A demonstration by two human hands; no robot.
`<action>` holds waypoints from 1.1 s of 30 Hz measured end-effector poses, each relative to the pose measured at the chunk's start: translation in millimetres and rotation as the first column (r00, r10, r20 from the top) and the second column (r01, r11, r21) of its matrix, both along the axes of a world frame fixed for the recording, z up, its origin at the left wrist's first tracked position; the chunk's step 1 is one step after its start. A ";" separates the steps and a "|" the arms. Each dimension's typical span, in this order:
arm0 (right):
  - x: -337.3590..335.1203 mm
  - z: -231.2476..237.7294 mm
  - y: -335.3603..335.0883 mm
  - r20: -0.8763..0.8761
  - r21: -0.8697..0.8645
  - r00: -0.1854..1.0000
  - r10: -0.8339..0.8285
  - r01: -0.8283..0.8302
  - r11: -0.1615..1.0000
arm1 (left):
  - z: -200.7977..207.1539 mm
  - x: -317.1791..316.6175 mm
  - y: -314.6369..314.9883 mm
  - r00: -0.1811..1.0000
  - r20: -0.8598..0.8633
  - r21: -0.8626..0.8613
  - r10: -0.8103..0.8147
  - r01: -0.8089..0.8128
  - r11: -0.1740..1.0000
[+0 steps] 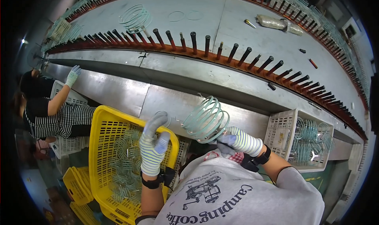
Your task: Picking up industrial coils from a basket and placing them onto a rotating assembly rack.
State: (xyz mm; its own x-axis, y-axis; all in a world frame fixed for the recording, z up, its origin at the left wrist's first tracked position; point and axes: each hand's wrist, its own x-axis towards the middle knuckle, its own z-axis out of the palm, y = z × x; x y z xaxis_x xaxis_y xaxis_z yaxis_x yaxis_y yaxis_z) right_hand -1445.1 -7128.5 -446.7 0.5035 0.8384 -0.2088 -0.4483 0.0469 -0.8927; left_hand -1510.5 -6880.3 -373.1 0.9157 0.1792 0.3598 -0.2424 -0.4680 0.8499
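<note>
Striped gloves with grey fingertips cover both my hands. My right hand (241, 141) grips the lower right side of a pale green wire coil (207, 120), which is tilted above the metal ledge. To its left, my left hand (153, 148) is raised beside the rim of a yellow basket (94, 146). Its fingers curve around a thin wire ring (169, 120) at their tips, while the thumb stands apart. The exact hold on the ring is hard to make out. Inside the yellow basket lie several more green wire coils (128, 161).
A white crate (280, 134) of green wire coils (312, 140) stands at the right. Across the ledge (118, 96) runs a curved row of dark upright pegs (207, 45); one bears a coil (135, 18). A wrapped bundle (278, 24) lies beyond. Another person (59, 114) works at the left.
</note>
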 end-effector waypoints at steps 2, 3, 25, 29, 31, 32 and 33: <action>-3.4 5.0 -17.7 -0.211 0.182 0.972 0.105 -0.067 0.981 | -4.4 1.5 -9.5 0.994 -0.008 0.188 -0.113 0.113 0.976; -4.6 5.6 -25.1 -0.190 0.186 0.977 0.095 -0.059 0.981 | -8.6 1.4 -17.1 0.991 0.028 0.189 -0.128 0.121 0.975; -28.5 -5.5 -160.7 -0.364 0.151 0.917 0.166 -0.118 0.982 | -26.1 -19.5 -147.1 0.954 -0.266 0.037 -0.138 0.153 0.987; -32.1 -10.5 -187.6 -0.515 0.329 0.818 0.256 -0.088 0.940 | -21.5 -17.6 -168.7 0.979 -0.031 0.108 -0.201 0.203 0.973; -33.7 -12.8 -201.4 -0.564 0.376 0.767 0.305 -0.090 0.922 | -22.4 -19.9 -180.5 0.970 -0.020 0.221 -0.241 0.239 0.945; -34.6 -13.2 -208.0 -0.606 0.422 0.712 0.355 -0.091 0.902 | -23.0 -21.8 -186.3 0.964 -0.065 0.142 -0.259 0.266 0.954; -36.3 -14.1 -214.8 -0.606 0.421 0.711 0.356 -0.092 0.902 | -24.7 -24.5 -192.4 0.952 -0.099 0.055 -0.290 0.296 0.953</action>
